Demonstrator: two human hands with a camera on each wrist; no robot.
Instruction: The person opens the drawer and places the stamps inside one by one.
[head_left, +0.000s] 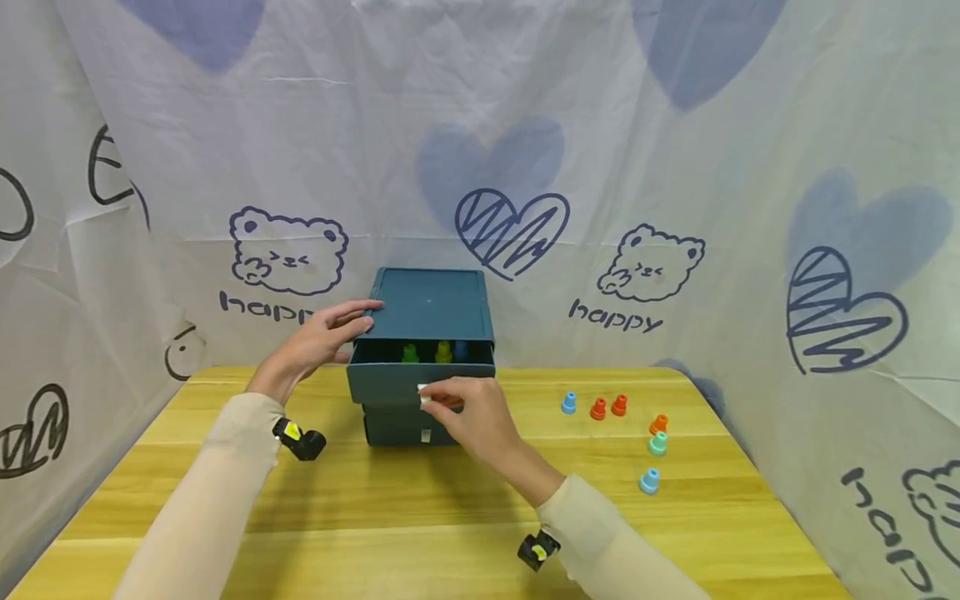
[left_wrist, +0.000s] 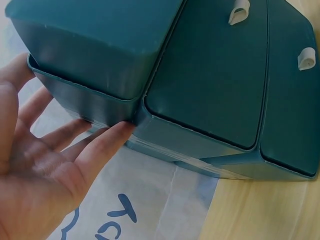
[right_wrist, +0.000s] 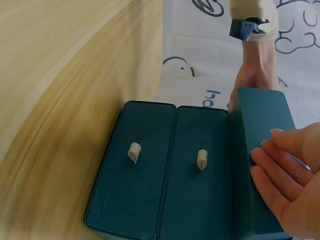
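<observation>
A dark teal drawer cabinet [head_left: 431, 304] stands against the back cloth with its top drawer [head_left: 386, 383] pulled partly out. Inside that drawer show a green cone [head_left: 409, 354], a yellow cone [head_left: 444, 352] and a dim blue one. My right hand [head_left: 480, 417] pinches the white pull tab [head_left: 422, 393] on the drawer's front between thumb and index finger. In the right wrist view the fingers hide this tab. My left hand [head_left: 311, 346] rests on the cabinet's left side, its fingers spread and fairly straight against the wall in the left wrist view.
Two lower drawers are closed, each with a white tab [right_wrist: 202, 159]. On the wooden table [head_left: 600, 517], to the right, stand several small plastic cones: blue [head_left: 649, 481], red [head_left: 597, 408], orange [head_left: 659, 423] and mint [head_left: 657, 442]. Printed white cloth [head_left: 420, 183] hangs behind and at both sides.
</observation>
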